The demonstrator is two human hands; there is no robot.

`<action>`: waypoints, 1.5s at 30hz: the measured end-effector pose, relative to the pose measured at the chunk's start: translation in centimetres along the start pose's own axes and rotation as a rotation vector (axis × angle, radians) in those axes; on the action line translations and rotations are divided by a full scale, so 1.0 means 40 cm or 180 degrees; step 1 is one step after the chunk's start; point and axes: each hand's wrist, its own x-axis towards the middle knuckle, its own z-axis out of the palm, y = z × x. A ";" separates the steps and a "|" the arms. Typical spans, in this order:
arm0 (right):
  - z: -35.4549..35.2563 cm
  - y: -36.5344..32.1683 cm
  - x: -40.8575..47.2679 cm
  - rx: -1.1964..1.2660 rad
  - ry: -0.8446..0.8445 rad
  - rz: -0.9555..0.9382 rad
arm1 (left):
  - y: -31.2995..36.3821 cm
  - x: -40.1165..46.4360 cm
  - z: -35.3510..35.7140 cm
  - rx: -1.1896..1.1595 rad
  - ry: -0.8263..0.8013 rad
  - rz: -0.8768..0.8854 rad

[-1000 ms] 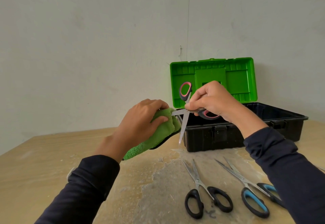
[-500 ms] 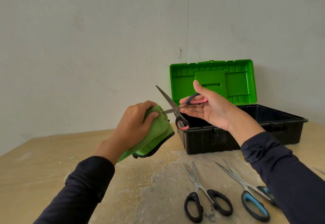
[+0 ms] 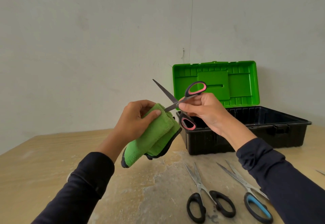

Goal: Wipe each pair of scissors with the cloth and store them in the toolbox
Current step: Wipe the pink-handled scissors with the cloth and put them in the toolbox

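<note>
While the left hand (image 3: 135,118) pinches the soft folded green cloth (image 3: 156,132) round one blade, the right hand (image 3: 202,111) grips the stiff, sharp pink-handled steel scissors (image 3: 177,103) near the pivot, safest there.

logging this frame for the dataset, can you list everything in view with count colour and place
pink-handled scissors: 1, grey and pink handles, blades spread, held in the air in front of the toolbox, one blade tip in the cloth
cloth: 1, green with dark edging, folded, held above the table
toolbox: 1, black base, green lid standing open, back right of the table
black-handled scissors: 1, on the table, front
blue-handled scissors: 1, on the table, partly behind the right sleeve
table: 1, tan, worn patch
wall: pale grey, behind
left hand: grips the cloth
right hand: holds the pink-handled scissors
</note>
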 end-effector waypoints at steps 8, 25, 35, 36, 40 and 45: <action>0.004 -0.008 0.003 -0.0073 0.0007 0.0036 | 0.017 0.000 0.007 -0.0218 0.0175 0.0042; 0.013 -0.002 -0.005 -0.0118 -0.0112 -0.0204 | 0.023 -0.007 0.039 -0.0608 0.0208 -0.0075; 0.031 -0.011 -0.002 -0.0528 -0.0060 -0.0382 | 0.027 -0.011 0.043 0.0108 0.0027 0.0322; 0.028 -0.016 -0.003 -0.0528 -0.0060 -0.0360 | 0.027 -0.010 0.038 0.0086 0.0001 0.0306; 0.001 -0.035 -0.002 -0.0203 0.0116 -0.0264 | 0.021 -0.006 0.019 -0.0098 0.0096 0.0178; 0.036 -0.025 -0.011 -0.0369 0.0001 -0.0207 | 0.030 -0.011 0.039 -0.0181 0.0179 0.0117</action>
